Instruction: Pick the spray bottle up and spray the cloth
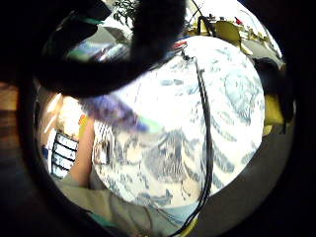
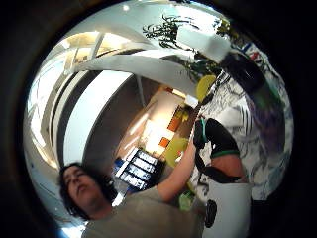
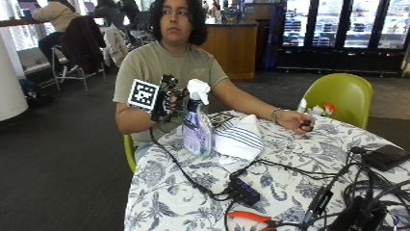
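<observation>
Nearest the outside camera, the round bench (image 3: 288, 197) under its blue-and-white floral cover carried an orange-handled pair of pliers (image 3: 251, 217), a small black box (image 3: 244, 190) and a tangle of black cables; none of that belonged to your task. Further back stood the clear plastic spray bottle with the white trigger head (image 3: 197, 118), lifted or just off the cover as far as I could judge; its lower half looked tinted purple, which I took for liquid, though the level was hard to read. Your black-gloved right hand (image 3: 168, 100) was curled about the bottle's neck just below the trigger head, so the pick-up looked done or nearly so. Just beside the bottle, touching or almost, lay the folded white cloth with dark blue stripes (image 3: 240, 137); no wet patch showed on it, so I judged the spraying was still to do; the nozzle appeared to face roughly that way. Beyond the cloth your bare left hand (image 3: 298, 121) rested on the cover, pinching a small dark object (image 3: 306, 124) I could not identify.
</observation>
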`<state>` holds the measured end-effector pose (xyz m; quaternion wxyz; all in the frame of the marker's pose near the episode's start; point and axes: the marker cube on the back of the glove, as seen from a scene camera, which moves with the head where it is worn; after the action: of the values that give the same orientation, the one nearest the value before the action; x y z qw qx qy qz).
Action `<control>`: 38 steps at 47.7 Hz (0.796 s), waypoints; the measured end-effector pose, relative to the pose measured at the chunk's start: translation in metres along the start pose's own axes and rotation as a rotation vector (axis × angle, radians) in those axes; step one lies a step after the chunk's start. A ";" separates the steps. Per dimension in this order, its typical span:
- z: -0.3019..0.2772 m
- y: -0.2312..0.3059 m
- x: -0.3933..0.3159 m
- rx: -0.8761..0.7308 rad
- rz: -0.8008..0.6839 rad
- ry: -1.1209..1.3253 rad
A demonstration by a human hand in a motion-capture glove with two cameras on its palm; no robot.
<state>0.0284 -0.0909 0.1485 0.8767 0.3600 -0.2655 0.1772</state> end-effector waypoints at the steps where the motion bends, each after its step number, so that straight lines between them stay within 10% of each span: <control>1: 0.002 -0.005 0.000 0.004 0.006 0.002; 24: 0.036 -0.070 0.018 0.055 0.260 -0.026; 38: 0.058 -0.103 0.035 0.030 0.165 -0.024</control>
<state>0.0878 -0.1983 0.1486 0.8503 0.3523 -0.3020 0.2483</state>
